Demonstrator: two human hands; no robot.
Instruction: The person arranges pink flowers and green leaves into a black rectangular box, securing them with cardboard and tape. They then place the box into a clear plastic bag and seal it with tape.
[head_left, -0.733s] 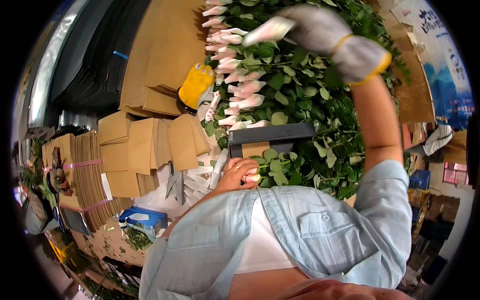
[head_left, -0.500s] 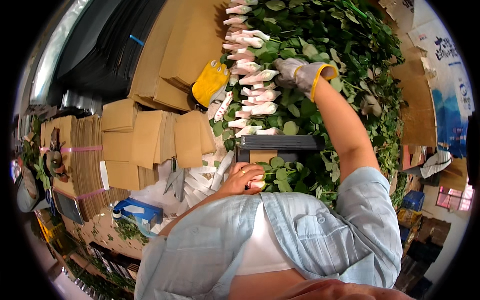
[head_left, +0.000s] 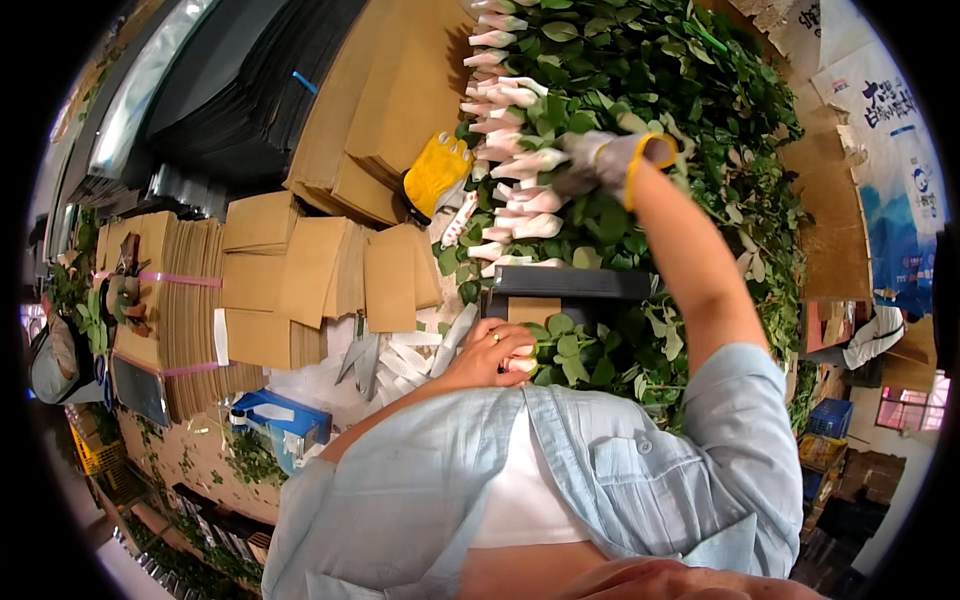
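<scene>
My right hand [head_left: 603, 160], in a grey glove with a yellow cuff, reaches out over a heap of green rose stems [head_left: 680, 90]. Its fingers curl down into the leaves right beside a row of pale pink buds in white sleeves [head_left: 515, 165]; what they grip is hidden. My bare left hand [head_left: 490, 352], with a ring on one finger, is close to my chest. It pinches a couple of pale buds [head_left: 522, 362] at the end of a leafy bunch [head_left: 590, 355]. A dark flat bar [head_left: 575, 283] lies across the stems between my two hands.
A yellow glove [head_left: 436, 172] lies on brown cardboard sheets [head_left: 390, 90]. Smaller folded cardboard pieces [head_left: 300, 275] and bundled stacks [head_left: 175, 300] sit to the left, with scissors [head_left: 360, 362] on white paper, a blue box [head_left: 282, 417] and black sheets [head_left: 240, 90].
My gloved right hand has come down from high above the heap and now sits lower, among the leaves next to the bud row. My left hand has stayed where it was.
</scene>
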